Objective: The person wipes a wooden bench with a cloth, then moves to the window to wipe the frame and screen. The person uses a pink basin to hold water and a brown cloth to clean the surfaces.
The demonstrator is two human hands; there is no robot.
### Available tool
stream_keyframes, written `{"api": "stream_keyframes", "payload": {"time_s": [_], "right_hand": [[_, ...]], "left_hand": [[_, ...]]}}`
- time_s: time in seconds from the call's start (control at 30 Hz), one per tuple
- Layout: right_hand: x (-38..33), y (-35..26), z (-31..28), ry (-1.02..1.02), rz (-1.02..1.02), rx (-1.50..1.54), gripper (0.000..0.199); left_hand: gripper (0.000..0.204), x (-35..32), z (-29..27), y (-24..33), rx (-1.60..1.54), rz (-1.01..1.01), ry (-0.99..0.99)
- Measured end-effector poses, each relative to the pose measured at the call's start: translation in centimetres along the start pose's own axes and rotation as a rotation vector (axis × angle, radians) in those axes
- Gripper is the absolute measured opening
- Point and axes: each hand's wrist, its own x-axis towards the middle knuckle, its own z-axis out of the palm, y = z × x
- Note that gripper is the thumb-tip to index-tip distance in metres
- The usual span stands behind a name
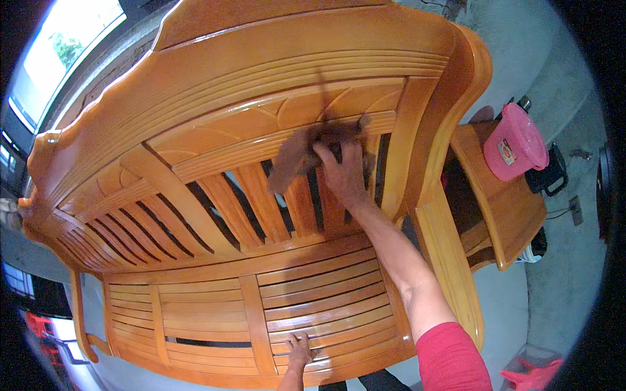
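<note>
A long, glossy orange-brown wooden bench (pixel 287 55) with a slatted back and seat fills most of the view. My right hand (pixel 343 171) reaches up to its backrest, fingers closed on a dark brown cloth (pixel 291 156). The cloth lies bunched and spread over the tops of the back slats (pixel 249 205), hiding part of them. Lower down, my left hand (pixel 300 350) rests on the seat slats (pixel 326 287) near the front edge. Its fingers are spread and nothing shows in them.
Beyond the bench's right armrest (pixel 450 260) stands a wooden side table (pixel 505 218) with a lidded pink bucket (pixel 515 143) and a black object (pixel 554 173) beside it. A red plastic item (pixel 535 375) is at the lower right. A bright window (pixel 62 52) is at the upper left.
</note>
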Motion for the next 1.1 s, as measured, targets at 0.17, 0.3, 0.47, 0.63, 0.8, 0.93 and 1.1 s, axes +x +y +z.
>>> {"api": "stream_keyframes", "payload": {"time_s": [0.17, 0.3, 0.47, 0.63, 0.8, 0.93, 1.1], "right_hand": [[-9.1, 1.4, 0.5, -0.308, 0.015, -0.122, 0.028], [-14.3, 2.7, -1.3, -0.667, -0.026, -0.289, 0.025], [-15.1, 7.1, -5.1, -0.528, 0.481, -0.107, 0.025], [0.0, 7.7, -9.1, 0.107, 0.260, -0.038, 0.031], [2.0, 7.5, -5.3, 0.145, 0.351, -0.181, 0.039], [-8.2, 8.3, -1.9, -0.159, 0.186, -0.600, 0.043], [-17.6, 8.5, -0.1, -0.344, 0.360, -0.515, 0.044]], "left_hand": [[0.094, 1.0, 0.4, -0.2, 0.115, -0.001, -0.014], [0.092, 0.8, -0.4, -0.1, 0.043, -0.015, -0.046], [0.093, 0.3, -0.9, 0.3, -0.059, -0.016, -0.045], [0.098, 0.1, 0.3, 0.1, -0.029, -0.023, 0.021], [0.100, -0.4, 1.0, 0.2, -0.015, -0.014, 0.073], [0.102, -0.7, 0.7, 0.5, 0.095, 0.038, 0.140], [0.106, -1.2, 0.8, 0.8, 0.078, 0.044, 0.183]]}}
